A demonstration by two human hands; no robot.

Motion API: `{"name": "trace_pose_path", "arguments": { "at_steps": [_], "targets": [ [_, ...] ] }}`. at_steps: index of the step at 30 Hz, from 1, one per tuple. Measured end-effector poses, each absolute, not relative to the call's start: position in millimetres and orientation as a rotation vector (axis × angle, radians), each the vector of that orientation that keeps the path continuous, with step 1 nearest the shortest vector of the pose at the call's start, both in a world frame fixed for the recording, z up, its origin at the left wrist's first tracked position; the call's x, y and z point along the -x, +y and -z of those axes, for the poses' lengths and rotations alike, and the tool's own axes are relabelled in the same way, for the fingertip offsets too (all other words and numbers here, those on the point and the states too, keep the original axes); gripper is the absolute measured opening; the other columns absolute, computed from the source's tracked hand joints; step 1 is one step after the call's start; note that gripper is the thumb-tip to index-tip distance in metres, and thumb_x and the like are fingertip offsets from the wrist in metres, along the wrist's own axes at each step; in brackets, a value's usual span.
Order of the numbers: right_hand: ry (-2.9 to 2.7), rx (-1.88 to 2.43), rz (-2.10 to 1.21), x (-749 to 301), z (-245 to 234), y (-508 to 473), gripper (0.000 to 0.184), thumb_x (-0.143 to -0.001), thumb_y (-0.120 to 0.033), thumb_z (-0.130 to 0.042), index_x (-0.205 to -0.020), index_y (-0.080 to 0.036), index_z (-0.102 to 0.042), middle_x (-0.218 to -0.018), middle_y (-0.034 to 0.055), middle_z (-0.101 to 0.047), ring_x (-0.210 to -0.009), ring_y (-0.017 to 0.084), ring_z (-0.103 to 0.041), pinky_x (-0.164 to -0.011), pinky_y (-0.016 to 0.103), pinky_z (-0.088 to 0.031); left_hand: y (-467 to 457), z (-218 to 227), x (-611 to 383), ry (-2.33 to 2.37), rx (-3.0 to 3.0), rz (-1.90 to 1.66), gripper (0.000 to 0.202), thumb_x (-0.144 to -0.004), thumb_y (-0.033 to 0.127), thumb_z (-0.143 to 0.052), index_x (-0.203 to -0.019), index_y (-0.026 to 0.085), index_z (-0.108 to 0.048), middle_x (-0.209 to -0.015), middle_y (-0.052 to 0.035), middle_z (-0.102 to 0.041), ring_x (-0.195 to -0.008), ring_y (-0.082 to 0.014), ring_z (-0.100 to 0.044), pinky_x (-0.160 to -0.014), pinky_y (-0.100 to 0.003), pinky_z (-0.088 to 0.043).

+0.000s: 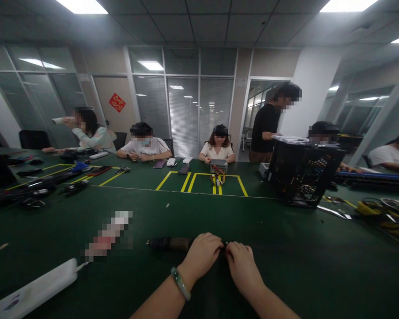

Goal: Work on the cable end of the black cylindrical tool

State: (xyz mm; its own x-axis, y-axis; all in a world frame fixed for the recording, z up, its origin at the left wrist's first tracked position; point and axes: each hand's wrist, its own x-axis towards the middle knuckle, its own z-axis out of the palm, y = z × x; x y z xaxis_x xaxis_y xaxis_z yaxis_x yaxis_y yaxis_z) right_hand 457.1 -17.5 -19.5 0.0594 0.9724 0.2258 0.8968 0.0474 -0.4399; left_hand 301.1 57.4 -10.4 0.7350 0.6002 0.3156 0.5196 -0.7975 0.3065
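- One long dark tool [169, 243] lies on the green tabletop [302, 266].
- My left hand [204, 250] is wrapped over it, holding it.
- My right hand [244, 263] is curled by its end; I can't tell if it grips.

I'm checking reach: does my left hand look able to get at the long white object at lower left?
Probably yes: only green tabletop shows between your left hand and the long white object, though the fingers would have to leave the dark tool.
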Motion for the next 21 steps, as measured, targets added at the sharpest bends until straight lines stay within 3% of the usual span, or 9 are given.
{"name": "trace_pose_path", "arguments": {
  "at_steps": [5,9,16,21],
  "targets": [
    [-1.83,1.884,-0.244,-456,16,-18,0.023,-0.095,-0.013,-0.039,-0.094,-0.022,-0.06,-0.097,0.0041,-0.063,-0.094,0.021,-0.057,-0.086,0.036,-0.033,55,6,-299,0.875,-2.712,-0.622,0.021,-0.089,0.012,-0.051,-0.101,0.024,-0.064,-0.106,0.0004,-0.065,-0.1,-0.0167,-0.056,-0.093,-0.034,-0.041],
    [-1.824,1.853,-0.289,-469,18,-11,0.021,-0.094,-0.015,-0.041,-0.088,-0.022,-0.059,-0.092,0.0024,-0.063,-0.09,0.02,-0.057,-0.085,0.035,-0.034,57,8,-300,0.972,-2.678,-0.59,0.019,-0.086,0.014,-0.056,-0.103,0.024,-0.06,-0.098,0.0,-0.064,-0.094,-0.0177,-0.056,-0.086,-0.032,-0.042],
    [-1.813,1.815,-0.287,-473,24,1,0.017,-0.092,-0.015,-0.044,-0.084,-0.021,-0.059,-0.086,0.0009,-0.062,-0.085,0.019,-0.058,-0.082,0.033,-0.034,61,14,-300,1.025,-2.628,-0.626,0.016,-0.084,0.013,-0.059,-0.096,0.022,-0.057,-0.101,0.0007,-0.062,-0.097,-0.0182,-0.053,-0.089,-0.033,-0.039],
    [-1.801,1.836,-0.31,-472,28,4,0.018,-0.093,-0.017,-0.045,-0.083,-0.021,-0.059,-0.087,0.0008,-0.063,-0.083,0.019,-0.058,-0.081,0.033,-0.035,64,12,-300,1.069,-2.596,-0.613,0.013,-0.083,0.015,-0.06,-0.093,0.023,-0.057,-0.095,0.0015,-0.061,-0.091,-0.0184,-0.053,-0.082,-0.032,-0.04]
  ]
}}
